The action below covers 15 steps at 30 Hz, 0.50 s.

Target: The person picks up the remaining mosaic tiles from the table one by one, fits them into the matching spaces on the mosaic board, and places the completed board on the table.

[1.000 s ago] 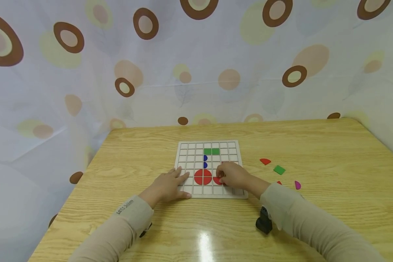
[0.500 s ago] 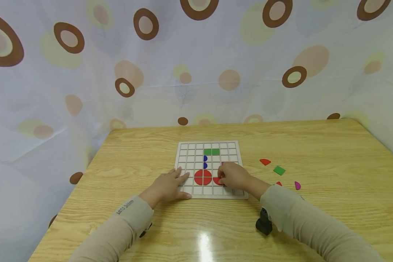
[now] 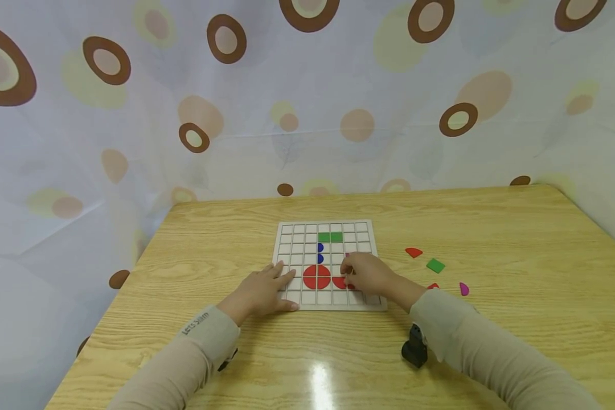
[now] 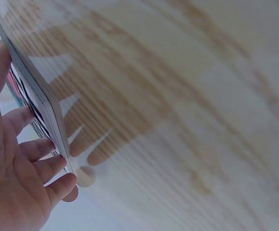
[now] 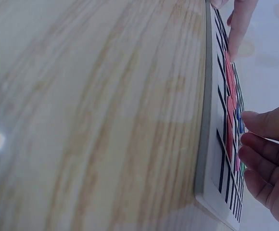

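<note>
A white gridded board [image 3: 293,226] lies on the table with flat coloured pieces on its squares. My left hand [image 3: 262,289] rests with spread fingers on its left edge; in the left wrist view the fingertips meet the rim. My right hand [image 3: 368,274] bends its fingers down over a red quarter-circle piece [image 3: 339,282] on the board. In the right wrist view, thumb and fingers of the right hand [image 5: 269,154] stand slightly apart close over the red pieces [image 5: 230,127]. Left of them sits a red circle [image 3: 310,282] made of quarters. The right hand partly covers a magenta piece [image 3: 347,254].
Two green squares [image 3: 330,237] and two blue half-circles [image 3: 320,248] lie farther back on the board. To its right on the table are a red quarter-circle [image 3: 414,252], a green square [image 3: 435,265], a magenta half-circle [image 3: 464,289] and another red piece [image 3: 433,286], partly behind the sleeve.
My right fingers shift slightly over the red pieces, and a bit more red shows beside the thumb. My left hand stays in place on the board.
</note>
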{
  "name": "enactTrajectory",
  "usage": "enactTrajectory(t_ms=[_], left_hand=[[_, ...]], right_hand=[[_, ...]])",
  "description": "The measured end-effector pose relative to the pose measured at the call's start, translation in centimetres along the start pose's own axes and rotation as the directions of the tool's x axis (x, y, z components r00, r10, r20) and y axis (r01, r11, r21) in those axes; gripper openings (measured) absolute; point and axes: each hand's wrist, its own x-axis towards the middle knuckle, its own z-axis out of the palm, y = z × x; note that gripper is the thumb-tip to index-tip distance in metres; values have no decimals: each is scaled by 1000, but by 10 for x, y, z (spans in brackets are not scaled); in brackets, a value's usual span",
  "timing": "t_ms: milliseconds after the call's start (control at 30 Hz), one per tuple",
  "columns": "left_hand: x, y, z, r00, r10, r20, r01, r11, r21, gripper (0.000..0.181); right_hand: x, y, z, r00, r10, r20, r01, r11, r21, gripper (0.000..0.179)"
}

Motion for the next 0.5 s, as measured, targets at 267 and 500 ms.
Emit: enactTrajectory(t_ms=[267,500], left_hand=[[-1,1,-2,1000,-6,3,6,1000,-6,74],[-2,2,-3,1000,-1,7,1,1000,-9,75]], right_hand=[[-6,5,-6,999,-33,-11,33,999,36,4],[-19,11,-13,999,-32,-20,33,998,60,8]])
